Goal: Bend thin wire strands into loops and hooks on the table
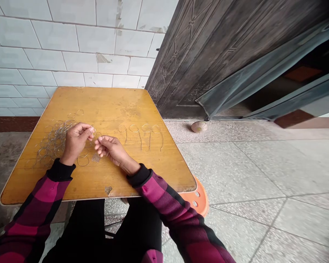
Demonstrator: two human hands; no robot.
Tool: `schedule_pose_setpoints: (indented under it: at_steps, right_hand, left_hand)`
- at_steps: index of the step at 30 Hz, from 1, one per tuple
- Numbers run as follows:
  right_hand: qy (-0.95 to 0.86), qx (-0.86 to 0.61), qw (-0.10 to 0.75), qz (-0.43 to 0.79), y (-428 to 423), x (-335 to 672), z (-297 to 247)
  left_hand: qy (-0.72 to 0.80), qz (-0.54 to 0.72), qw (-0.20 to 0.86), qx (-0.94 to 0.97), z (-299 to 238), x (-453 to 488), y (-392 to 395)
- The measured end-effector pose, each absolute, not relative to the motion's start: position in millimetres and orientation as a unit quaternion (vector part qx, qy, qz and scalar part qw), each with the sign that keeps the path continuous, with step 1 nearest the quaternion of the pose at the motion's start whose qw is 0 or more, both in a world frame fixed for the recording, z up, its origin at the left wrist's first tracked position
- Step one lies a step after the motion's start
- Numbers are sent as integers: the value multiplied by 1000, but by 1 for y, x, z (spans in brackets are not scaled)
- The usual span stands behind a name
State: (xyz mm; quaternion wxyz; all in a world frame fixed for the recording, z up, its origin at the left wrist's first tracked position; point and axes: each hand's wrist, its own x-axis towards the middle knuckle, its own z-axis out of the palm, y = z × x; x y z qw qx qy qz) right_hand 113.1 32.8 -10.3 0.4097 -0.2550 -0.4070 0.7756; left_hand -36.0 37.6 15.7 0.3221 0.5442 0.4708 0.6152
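Note:
My left hand [77, 140] is raised over the table, thumb and forefinger pinching a thin bent wire [94, 132] with a small loop. Close beside it, my right hand [111, 148] has its thumb and fingers pressed together at the other side of the same wire, which is too fine to follow fully between the hands. A tangled pile of wire pieces [56, 137] lies around and left of my left hand, partly hidden by it. To the right, several wires with a round loop and a straight tail [139, 136] rest in a row.
The yellow wooden table [120, 179] stands against a white tiled wall [71, 38]. An orange stool [201, 199] shows under its right corner. A dark carved door [178, 65] and a curtain [230, 87] are at the right, with a roundish object [199, 126] on the floor.

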Motion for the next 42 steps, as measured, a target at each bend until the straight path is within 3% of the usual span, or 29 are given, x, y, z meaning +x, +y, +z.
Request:
schedule_pose_setpoints:
  at_steps: [7, 11, 14, 17, 20, 23, 27, 30, 34, 36, 39, 42]
  right_hand:
    - [-352, -277, 400, 799, 40, 121, -5]
    - [-430, -281, 402, 758, 34, 120, -7]
    - [-597, -287, 348, 664, 23, 114, -11]
    - [-775, -263, 317, 479, 14, 107, -15]
    - [-845, -235, 314, 363, 10, 106, -16]
    - [-834, -263, 349, 338, 10, 113, -9]
    - [-748, -353, 471, 307, 15, 127, 5]
    - [-674, -408, 512, 342, 24, 132, 6]
    - [-607, -374, 442, 544, 34, 131, -2]
    - [-588, -357, 423, 590, 37, 130, -5]
    - [-580, -377, 434, 578, 39, 132, -5]
    - [-601, -409, 427, 537, 43, 137, -3]
  left_hand:
    - [483, 590, 326, 558, 18, -32, 32]
    - [467, 651, 304, 516, 17, -37, 37]
    - [434, 706, 339, 445, 21, -42, 39]
    - [406, 710, 393, 421, 26, -43, 39]
    - [398, 692, 435, 416, 27, -42, 37]
    - [399, 674, 479, 396, 25, -40, 37]
    - [396, 656, 525, 370, 21, -38, 37]
    - [393, 642, 551, 362, 19, -35, 37]
    - [389, 625, 569, 367, 16, -31, 35]
    - [396, 621, 563, 376, 16, -30, 35]
    - [426, 632, 500, 412, 17, -32, 34]
    - [459, 652, 354, 489, 16, -34, 33]
